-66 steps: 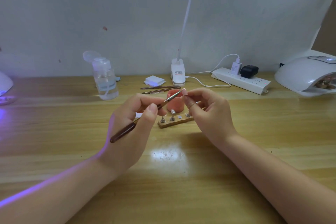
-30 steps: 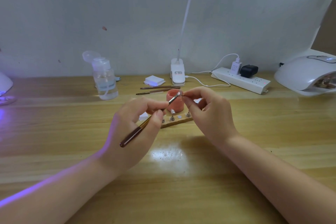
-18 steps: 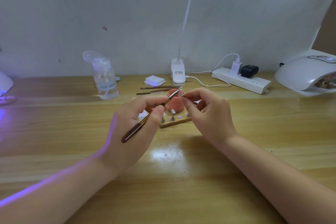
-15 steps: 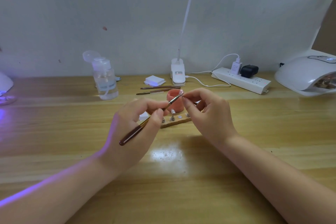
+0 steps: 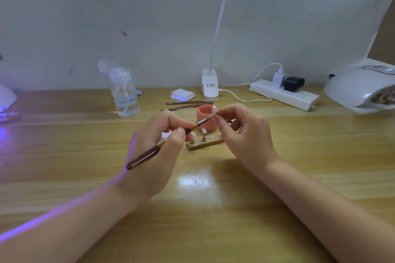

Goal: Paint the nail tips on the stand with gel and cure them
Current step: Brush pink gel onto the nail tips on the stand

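My left hand grips a thin brown-handled brush, whose bristles reach up and right to a small pale nail tip. My right hand pinches that nail tip between thumb and forefinger, just above the pink gel jar. Below them the wooden stand lies on the desk with one nail tip upright on a peg and other pegs partly hidden by my fingers.
A white curing lamp sits at the far right, a power strip and a clip lamp base at the back. A clear pump bottle, a white pad stack and two spare brushes lie behind the jar. Purple light glows at the far left.
The brush tip has made small strokes against the nail tip held in my right hand. Both hands stayed over the stand, shifting only slightly.
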Available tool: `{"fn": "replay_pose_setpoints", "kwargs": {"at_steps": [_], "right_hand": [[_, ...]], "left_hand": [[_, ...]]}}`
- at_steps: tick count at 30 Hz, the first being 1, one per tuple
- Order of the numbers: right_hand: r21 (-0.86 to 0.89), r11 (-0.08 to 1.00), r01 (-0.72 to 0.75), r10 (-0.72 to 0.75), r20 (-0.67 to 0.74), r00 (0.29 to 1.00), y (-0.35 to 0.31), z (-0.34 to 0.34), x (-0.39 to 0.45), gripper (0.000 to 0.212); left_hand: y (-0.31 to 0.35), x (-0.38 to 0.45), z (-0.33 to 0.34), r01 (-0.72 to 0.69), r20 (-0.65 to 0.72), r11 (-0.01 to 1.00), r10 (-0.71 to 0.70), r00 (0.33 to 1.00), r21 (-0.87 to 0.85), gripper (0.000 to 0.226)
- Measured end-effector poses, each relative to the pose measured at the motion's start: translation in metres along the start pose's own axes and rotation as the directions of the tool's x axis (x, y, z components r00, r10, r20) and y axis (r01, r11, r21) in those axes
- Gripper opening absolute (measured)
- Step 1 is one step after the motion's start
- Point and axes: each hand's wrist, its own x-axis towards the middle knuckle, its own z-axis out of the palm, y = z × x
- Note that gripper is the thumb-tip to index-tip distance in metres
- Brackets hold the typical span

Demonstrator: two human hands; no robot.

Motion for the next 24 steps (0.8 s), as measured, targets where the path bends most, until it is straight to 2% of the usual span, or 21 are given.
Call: {"fn": "replay_pose_setpoints", "kwargs": {"at_steps": [7,14,18,24], "right_hand": [[0.035,0.999,0.011,-0.01,-0.014,1.0,-0.0021,0.0019,0.0001,0.007],[0.028,1.0,-0.007,0.007,-0.001,1.0,0.0009,0.0006,-0.0002,0.006],[0.013,1.0,0.009,-0.009,0.001,1.0,-0.0013,0.0008,-0.0001,0.012],[-0.029,1.0,-0.001,0.001,0.006,1.0,0.0019,-0.0004,0.0004,0.006]], "left_hand": [[-0.0017,0.0025,0.0018,0.089,-0.024,0.996,-0.09,0.996,-0.032,0.019],[-0.0015,0.0024,-0.001,0.037,-0.04,0.995,-0.041,0.998,-0.094,0.023],[-0.0027,0.0043,0.0018,0.095,-0.049,0.99,-0.1,0.994,-0.105,0.019],[-0.0054,0.0025,-0.0002,0.105,-0.012,0.991,-0.106,0.994,-0.086,0.019]]}}
